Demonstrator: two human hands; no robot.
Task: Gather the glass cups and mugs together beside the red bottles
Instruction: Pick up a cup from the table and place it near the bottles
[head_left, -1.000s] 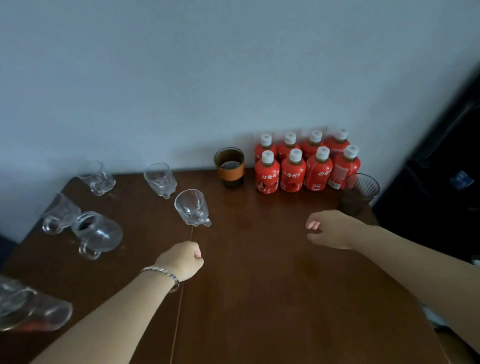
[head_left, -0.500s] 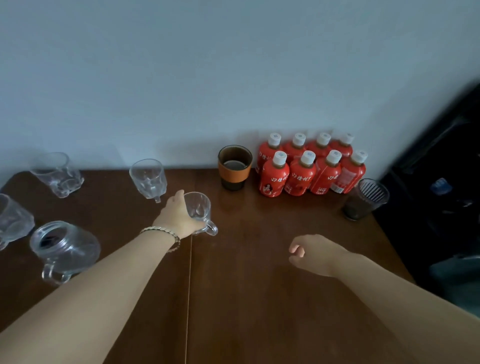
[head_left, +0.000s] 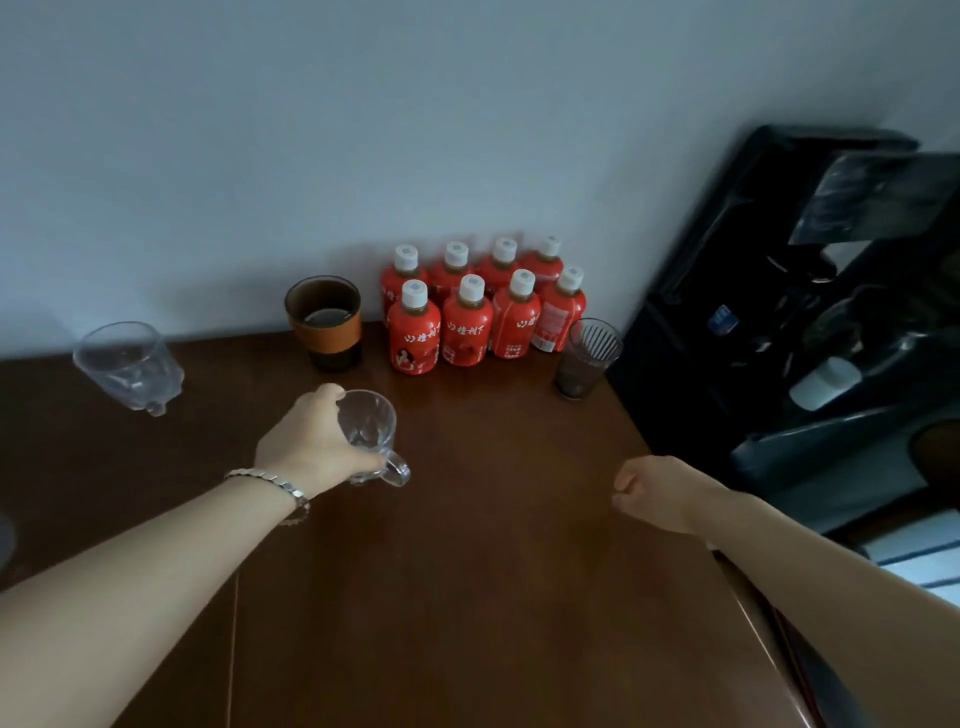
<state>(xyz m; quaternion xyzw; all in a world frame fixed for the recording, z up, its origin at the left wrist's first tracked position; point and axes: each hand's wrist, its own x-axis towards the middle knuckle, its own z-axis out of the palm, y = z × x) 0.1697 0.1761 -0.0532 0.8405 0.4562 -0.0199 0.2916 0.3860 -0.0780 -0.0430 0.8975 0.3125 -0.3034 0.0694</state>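
Fingers of the left hand (head_left: 311, 447) are wrapping around a glass mug (head_left: 371, 436) on the table (head_left: 493, 597), near the red bottles (head_left: 480, 306). Right hand (head_left: 657, 493) is hovering in a loose fist, holding nothing.

Single head-worn wide-angle view is being aimed forward and down over a brown wooden table (head_left: 467, 597) toward a pale wall (head_left: 363, 130). Both forearms are being framed from the bottom corners, so the near tabletop is being seen close. Red bottles (head_left: 483, 306) are being kept at upper centre, by the wall. Edges are being bent by lens distortion. No second view is being supplied.
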